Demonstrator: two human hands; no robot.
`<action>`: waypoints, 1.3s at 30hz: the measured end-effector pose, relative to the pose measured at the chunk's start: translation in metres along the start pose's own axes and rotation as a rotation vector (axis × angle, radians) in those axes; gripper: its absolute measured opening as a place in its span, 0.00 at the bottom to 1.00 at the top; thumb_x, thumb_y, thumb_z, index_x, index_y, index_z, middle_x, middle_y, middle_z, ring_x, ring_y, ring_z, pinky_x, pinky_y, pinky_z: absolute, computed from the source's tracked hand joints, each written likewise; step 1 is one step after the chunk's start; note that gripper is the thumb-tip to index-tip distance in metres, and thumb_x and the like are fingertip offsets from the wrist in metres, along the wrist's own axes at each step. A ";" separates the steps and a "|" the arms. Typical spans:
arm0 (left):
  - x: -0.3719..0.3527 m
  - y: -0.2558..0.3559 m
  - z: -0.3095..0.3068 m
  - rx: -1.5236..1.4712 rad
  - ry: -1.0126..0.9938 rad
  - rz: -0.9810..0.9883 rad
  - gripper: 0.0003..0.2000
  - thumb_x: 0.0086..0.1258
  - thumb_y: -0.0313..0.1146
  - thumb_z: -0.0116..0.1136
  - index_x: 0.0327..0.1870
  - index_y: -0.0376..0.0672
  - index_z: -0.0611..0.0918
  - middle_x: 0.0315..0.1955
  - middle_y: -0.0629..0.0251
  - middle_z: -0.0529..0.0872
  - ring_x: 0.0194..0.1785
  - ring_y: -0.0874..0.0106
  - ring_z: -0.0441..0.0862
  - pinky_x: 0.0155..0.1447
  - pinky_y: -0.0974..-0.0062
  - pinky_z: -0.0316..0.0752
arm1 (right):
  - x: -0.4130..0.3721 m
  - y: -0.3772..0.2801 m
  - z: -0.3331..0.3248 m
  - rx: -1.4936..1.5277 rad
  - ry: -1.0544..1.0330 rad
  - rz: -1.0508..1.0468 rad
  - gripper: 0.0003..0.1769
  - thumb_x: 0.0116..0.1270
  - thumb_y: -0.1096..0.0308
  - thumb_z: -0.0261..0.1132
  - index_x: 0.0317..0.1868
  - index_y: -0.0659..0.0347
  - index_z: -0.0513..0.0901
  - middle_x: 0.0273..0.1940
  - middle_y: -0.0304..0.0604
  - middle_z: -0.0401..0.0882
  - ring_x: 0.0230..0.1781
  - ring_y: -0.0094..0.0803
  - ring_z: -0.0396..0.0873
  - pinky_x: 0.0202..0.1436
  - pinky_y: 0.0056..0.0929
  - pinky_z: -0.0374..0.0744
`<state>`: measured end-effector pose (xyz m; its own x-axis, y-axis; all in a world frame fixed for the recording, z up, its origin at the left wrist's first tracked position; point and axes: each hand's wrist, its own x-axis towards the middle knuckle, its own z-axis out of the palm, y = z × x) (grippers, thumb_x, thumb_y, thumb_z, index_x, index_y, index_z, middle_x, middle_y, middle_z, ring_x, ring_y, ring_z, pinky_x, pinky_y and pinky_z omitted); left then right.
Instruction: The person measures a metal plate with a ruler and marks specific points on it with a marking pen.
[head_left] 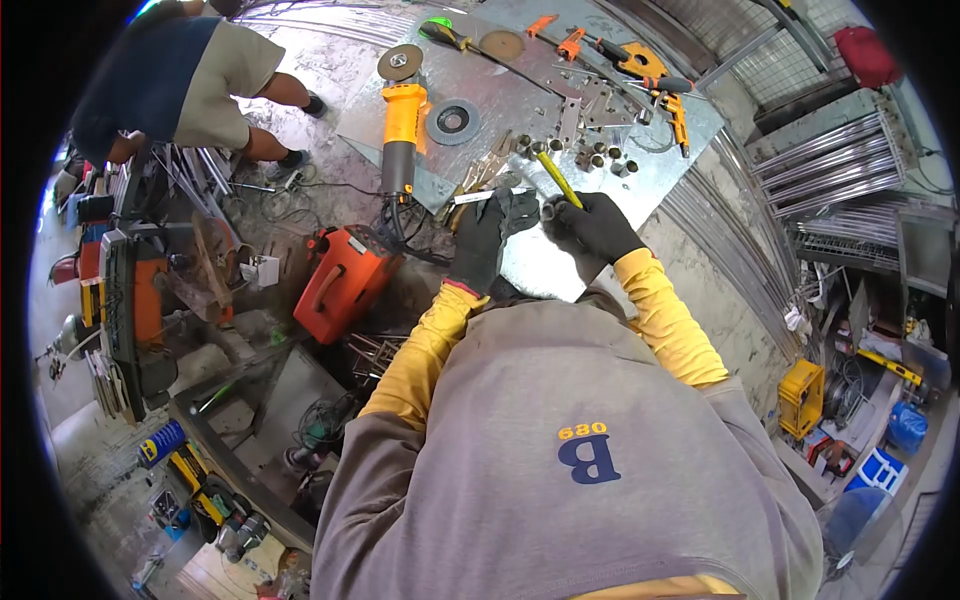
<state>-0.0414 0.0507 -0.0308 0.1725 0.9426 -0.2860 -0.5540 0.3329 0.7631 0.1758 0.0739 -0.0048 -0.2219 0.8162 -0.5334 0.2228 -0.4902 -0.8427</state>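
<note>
1. We see the right hand (pixel 600 225) with its grip closed on a pencil (pixel 558 178), and a small metal tube (pixel 548 211) at its fingertips.
2. The left hand (pixel 487 238) has its grip spread open on the metal sheet (pixel 530 268), just left of the tube.

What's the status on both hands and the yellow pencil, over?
Right hand gripping yellow pencil, small metal ring at its fingertips. Left hand open over metal sheet. Angle grinder and tube pieces close by, not blocking.

Bright daylight, metal glare, strong fisheye edges.
</note>
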 end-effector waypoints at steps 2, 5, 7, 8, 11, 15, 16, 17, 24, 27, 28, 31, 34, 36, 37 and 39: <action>0.001 -0.006 -0.006 0.004 -0.048 -0.011 0.27 0.89 0.48 0.52 0.74 0.35 0.74 0.63 0.44 0.85 0.62 0.53 0.87 0.66 0.53 0.84 | -0.002 0.003 0.000 -0.022 0.047 0.043 0.14 0.77 0.62 0.66 0.47 0.64 0.92 0.32 0.38 0.90 0.28 0.23 0.86 0.34 0.26 0.83; -0.002 -0.005 -0.004 0.183 -0.075 0.020 0.27 0.88 0.49 0.52 0.75 0.36 0.74 0.65 0.43 0.84 0.64 0.52 0.86 0.66 0.52 0.84 | -0.015 -0.007 0.004 -0.021 0.113 0.061 0.14 0.77 0.61 0.67 0.46 0.65 0.92 0.31 0.39 0.90 0.27 0.23 0.85 0.34 0.26 0.83; -0.003 -0.004 0.000 0.116 -0.095 0.020 0.27 0.88 0.49 0.53 0.75 0.35 0.74 0.65 0.42 0.83 0.65 0.52 0.86 0.66 0.51 0.83 | -0.009 0.006 0.002 0.042 0.132 0.082 0.15 0.76 0.60 0.67 0.44 0.64 0.91 0.32 0.40 0.90 0.27 0.25 0.86 0.34 0.27 0.83; -0.003 -0.004 0.005 0.074 -0.080 0.005 0.26 0.89 0.48 0.51 0.74 0.36 0.74 0.65 0.43 0.83 0.64 0.52 0.86 0.66 0.50 0.83 | -0.006 0.013 0.001 0.009 0.151 0.017 0.15 0.76 0.60 0.67 0.44 0.64 0.91 0.32 0.41 0.90 0.29 0.25 0.86 0.35 0.28 0.83; 0.002 -0.012 -0.002 0.015 -0.075 -0.008 0.24 0.90 0.46 0.50 0.73 0.35 0.74 0.63 0.43 0.84 0.63 0.51 0.87 0.66 0.51 0.84 | -0.009 0.014 -0.007 -0.082 0.170 0.005 0.16 0.75 0.58 0.68 0.48 0.63 0.91 0.36 0.45 0.92 0.35 0.31 0.90 0.43 0.33 0.85; -0.002 -0.005 0.004 -0.003 -0.064 0.003 0.22 0.90 0.42 0.50 0.71 0.33 0.76 0.60 0.45 0.86 0.58 0.54 0.89 0.63 0.55 0.86 | -0.032 -0.010 -0.006 -0.396 0.168 -0.237 0.23 0.68 0.50 0.73 0.56 0.55 0.91 0.43 0.48 0.93 0.43 0.39 0.91 0.52 0.35 0.85; -0.002 -0.002 0.005 0.023 -0.011 -0.023 0.18 0.89 0.38 0.51 0.66 0.32 0.79 0.54 0.50 0.89 0.52 0.60 0.91 0.58 0.61 0.88 | -0.038 -0.020 -0.004 -0.541 0.131 -0.249 0.26 0.66 0.48 0.74 0.59 0.52 0.91 0.46 0.47 0.93 0.46 0.41 0.91 0.55 0.36 0.85; -0.002 0.001 0.006 0.050 0.042 -0.047 0.15 0.89 0.35 0.52 0.60 0.30 0.82 0.48 0.54 0.91 0.47 0.67 0.92 0.53 0.68 0.90 | -0.036 -0.019 -0.002 -0.539 0.136 -0.249 0.26 0.66 0.48 0.74 0.59 0.52 0.91 0.46 0.47 0.93 0.46 0.41 0.91 0.55 0.36 0.85; -0.005 0.000 -0.004 0.170 0.055 0.049 0.17 0.87 0.35 0.54 0.63 0.30 0.80 0.52 0.51 0.89 0.50 0.62 0.92 0.55 0.61 0.89 | -0.011 0.007 -0.007 -0.502 0.174 -0.265 0.24 0.62 0.47 0.74 0.55 0.49 0.92 0.43 0.46 0.93 0.45 0.48 0.90 0.52 0.44 0.85; -0.011 0.004 0.003 0.151 0.122 0.083 0.15 0.87 0.34 0.53 0.61 0.30 0.83 0.50 0.52 0.89 0.49 0.63 0.92 0.54 0.62 0.90 | -0.019 -0.023 -0.022 -0.824 0.158 -0.246 0.25 0.60 0.46 0.72 0.52 0.50 0.92 0.43 0.48 0.93 0.45 0.50 0.90 0.51 0.47 0.85; -0.009 0.004 0.000 0.189 0.129 0.137 0.15 0.87 0.34 0.54 0.60 0.30 0.83 0.50 0.52 0.89 0.49 0.63 0.93 0.53 0.62 0.90 | -0.020 -0.033 -0.027 -0.936 0.115 -0.238 0.25 0.58 0.46 0.71 0.51 0.50 0.92 0.43 0.50 0.92 0.45 0.52 0.89 0.51 0.49 0.85; -0.011 0.014 0.000 0.490 0.024 0.432 0.14 0.86 0.34 0.55 0.58 0.33 0.85 0.44 0.57 0.89 0.45 0.65 0.92 0.45 0.69 0.88 | -0.020 -0.042 -0.026 -1.200 0.058 -0.320 0.22 0.59 0.51 0.71 0.52 0.48 0.91 0.42 0.49 0.91 0.45 0.51 0.89 0.49 0.51 0.85; -0.012 0.030 0.002 0.325 0.201 0.101 0.09 0.81 0.36 0.60 0.46 0.39 0.85 0.33 0.66 0.86 0.31 0.76 0.85 0.31 0.80 0.75 | -0.018 -0.035 -0.020 -1.193 0.055 -0.454 0.18 0.62 0.53 0.72 0.50 0.49 0.90 0.43 0.46 0.90 0.46 0.50 0.89 0.49 0.50 0.85; -0.018 0.040 0.010 0.437 0.245 0.073 0.09 0.80 0.35 0.61 0.42 0.38 0.84 0.29 0.67 0.85 0.29 0.77 0.83 0.31 0.78 0.74 | -0.011 -0.025 -0.017 -1.164 0.060 -0.536 0.18 0.62 0.53 0.73 0.50 0.49 0.90 0.45 0.45 0.89 0.46 0.50 0.89 0.49 0.49 0.85; -0.021 0.041 0.012 0.553 0.276 0.049 0.09 0.78 0.34 0.62 0.39 0.38 0.84 0.26 0.68 0.83 0.26 0.78 0.80 0.32 0.77 0.74 | -0.010 -0.023 -0.018 -1.161 0.056 -0.552 0.19 0.62 0.52 0.74 0.51 0.48 0.89 0.46 0.44 0.88 0.47 0.49 0.89 0.49 0.49 0.85; -0.019 0.036 0.007 0.578 0.287 0.089 0.13 0.76 0.38 0.64 0.34 0.37 0.82 0.21 0.67 0.79 0.23 0.77 0.76 0.30 0.73 0.72 | -0.008 -0.020 -0.015 -1.152 0.054 -0.567 0.20 0.62 0.50 0.75 0.51 0.48 0.88 0.47 0.42 0.87 0.47 0.47 0.88 0.48 0.48 0.85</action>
<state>-0.0588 0.0445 0.0061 -0.1223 0.9493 -0.2895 -0.0153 0.2898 0.9570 0.1869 0.0817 0.0174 -0.5224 0.8472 -0.0969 0.8043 0.4519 -0.3858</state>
